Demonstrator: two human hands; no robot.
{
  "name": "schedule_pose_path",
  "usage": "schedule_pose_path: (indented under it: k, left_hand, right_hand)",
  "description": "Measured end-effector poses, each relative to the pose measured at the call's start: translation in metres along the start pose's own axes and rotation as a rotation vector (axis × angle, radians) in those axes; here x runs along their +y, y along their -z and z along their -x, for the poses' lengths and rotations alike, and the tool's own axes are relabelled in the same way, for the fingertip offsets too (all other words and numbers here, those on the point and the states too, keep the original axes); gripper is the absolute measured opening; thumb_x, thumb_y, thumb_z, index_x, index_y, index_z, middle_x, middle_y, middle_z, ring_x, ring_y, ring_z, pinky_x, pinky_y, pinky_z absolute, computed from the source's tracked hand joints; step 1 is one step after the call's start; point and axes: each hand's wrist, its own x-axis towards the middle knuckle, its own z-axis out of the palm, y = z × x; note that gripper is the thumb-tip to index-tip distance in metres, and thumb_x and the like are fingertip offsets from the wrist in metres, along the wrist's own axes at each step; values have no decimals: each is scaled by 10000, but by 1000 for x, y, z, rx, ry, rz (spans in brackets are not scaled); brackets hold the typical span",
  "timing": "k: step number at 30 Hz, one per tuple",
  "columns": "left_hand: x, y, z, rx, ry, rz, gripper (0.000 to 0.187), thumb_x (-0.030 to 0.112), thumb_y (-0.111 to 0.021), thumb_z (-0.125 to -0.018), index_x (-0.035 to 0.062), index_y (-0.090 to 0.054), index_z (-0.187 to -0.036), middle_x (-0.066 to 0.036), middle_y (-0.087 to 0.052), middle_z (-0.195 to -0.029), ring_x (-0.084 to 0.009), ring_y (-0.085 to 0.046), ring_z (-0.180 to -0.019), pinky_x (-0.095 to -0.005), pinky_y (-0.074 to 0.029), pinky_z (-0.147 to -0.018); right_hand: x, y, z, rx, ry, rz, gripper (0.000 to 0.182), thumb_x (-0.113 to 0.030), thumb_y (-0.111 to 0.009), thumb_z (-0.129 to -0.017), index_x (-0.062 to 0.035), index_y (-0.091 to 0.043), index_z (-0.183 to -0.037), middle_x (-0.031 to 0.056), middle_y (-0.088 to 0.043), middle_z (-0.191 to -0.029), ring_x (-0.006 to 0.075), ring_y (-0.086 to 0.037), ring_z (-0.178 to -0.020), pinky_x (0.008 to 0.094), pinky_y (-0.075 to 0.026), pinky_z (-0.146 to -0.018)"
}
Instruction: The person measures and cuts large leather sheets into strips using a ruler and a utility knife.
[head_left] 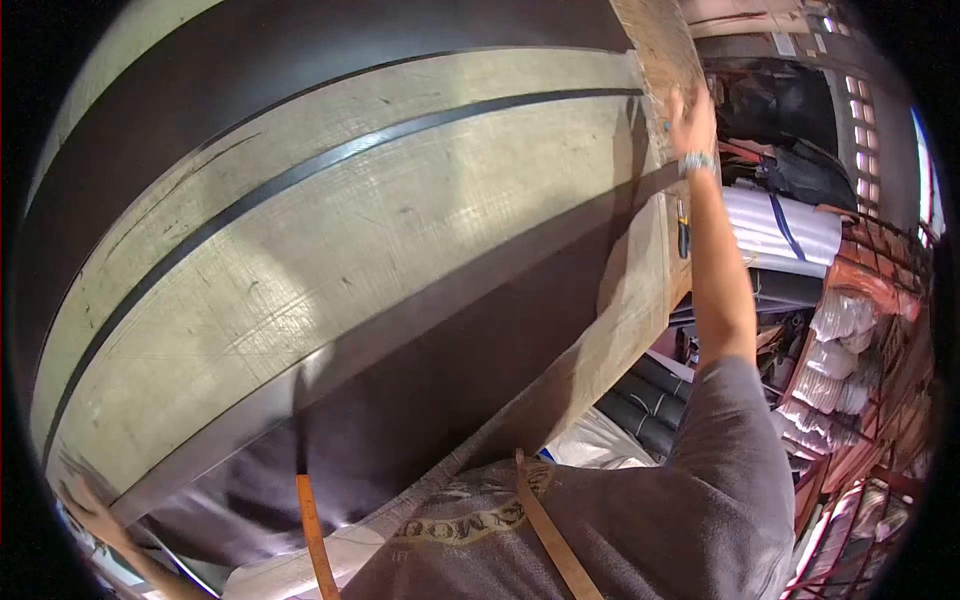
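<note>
A long grey-brown straight bar lies across the table along the edge of a dark sheet. My right hand, with a watch on its wrist, is at the bar's far right end, fingers stretched out on the wooden table edge. At the opposite end, my left hand rests beside the bar with its fingers spread. Further back run a thin dark shiny strip and a wide dark brown sheet. A tape measure hangs down in front of my shirt.
A tool with a black and yellow handle lies on the table's right margin. Beyond that edge are a silvery-white roll, dark rolls and a rack with bundled white material. The pale tabletop is scratched.
</note>
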Motion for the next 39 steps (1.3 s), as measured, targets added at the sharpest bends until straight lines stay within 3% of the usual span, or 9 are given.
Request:
schedule_pose_path:
  k: [6, 10, 14, 18, 19, 23, 25, 33, 39]
  left_hand:
    - [153, 31, 246, -18, 197, -154, 619, 371, -568, -1046, -95, -475, -1442, -324, -450, -1493, -463, -419, -1397, -508, -288, -1205]
    - [262, 49, 283, -119, 305, -100, 669, 400, -555, -1031, -75, -423, -1484, -323, -364, -1551, -478, -299, -1456, -549, -233, -1205]
    - [350, 69, 275, -134, 66, 205, 701, 296, -687, -906, -46, -443, -1467, -311, -415, -1490, -496, -367, -1368, -566, -232, -1188]
    - [469, 119, 283, -380, -183, 283, 828, 573, -716, -823, 66, -520, -1448, -266, -318, -1588, -484, -256, -1475, -605, -236, -1187]
    - [497, 120, 283, -451, -285, 342, 862, 602, -725, -805, 87, -506, -1461, -262, -298, -1600, -481, -240, -1486, -607, -222, -1191]
    - [634, 73, 333, -472, -589, 446, 958, 681, -660, -828, 119, -393, -1556, -250, -210, -1648, -489, -111, -1535, -611, -142, -1237]
    - [696, 64, 344, -390, -501, 475, 944, 685, -643, -842, 127, -390, -1561, -244, -205, -1653, -487, -104, -1537, -609, -146, -1239]
    - [744, 56, 346, -308, -429, 442, 802, 675, -630, -861, 219, -494, -1507, -188, -298, -1632, -483, -185, -1518, -598, -202, -1228]
    - [748, 38, 355, -166, -402, 424, 597, 570, -677, -872, 243, -639, -1369, -85, -415, -1583, -375, -268, -1517, -571, -280, -1212]
  right_hand:
    - [-63, 73, 269, -273, -208, -165, 671, -354, -588, -1013, 152, -426, -1422, 388, -445, -1454, 506, -435, -1370, 510, -343, -1157]
    - [-154, 84, 350, -363, -129, -271, 669, -350, -569, -1008, 13, -378, -1535, 339, -244, -1609, 487, -222, -1505, 635, -189, -1191]
    - [-134, 112, 315, -300, -1, -358, 603, -354, -632, -962, 28, -525, -1416, 276, -383, -1567, 436, -331, -1472, 584, -240, -1197]
    - [-65, 107, 225, -46, 288, -345, 498, -187, -695, -917, 90, -585, -1316, 293, -568, -1390, 444, -489, -1350, 503, -377, -1144]
    - [-69, 150, 193, -281, 101, -399, 515, -211, -661, -961, 88, -550, -1366, 300, -540, -1427, 420, -501, -1350, 459, -382, -1145]
    - [98, 22, 124, -407, -36, -509, 621, -411, -564, -1037, 34, -491, -1462, 239, -525, -1483, 374, -520, -1356, 429, -408, -1120]
    - [150, -30, 101, -571, 43, -495, 621, -401, -573, -1033, 20, -479, -1479, 218, -510, -1506, 369, -510, -1369, 421, -403, -1129]
    - [173, -23, 98, -902, 158, -672, 861, -287, -878, -764, -56, -446, -1472, 208, -530, -1459, 356, -504, -1344, 458, -405, -1118]
    - [164, -5, 74, -791, 468, -326, 948, -484, -944, -574, -40, -514, -1292, 210, -579, -1268, 389, -506, -1246, 499, -410, -1051]
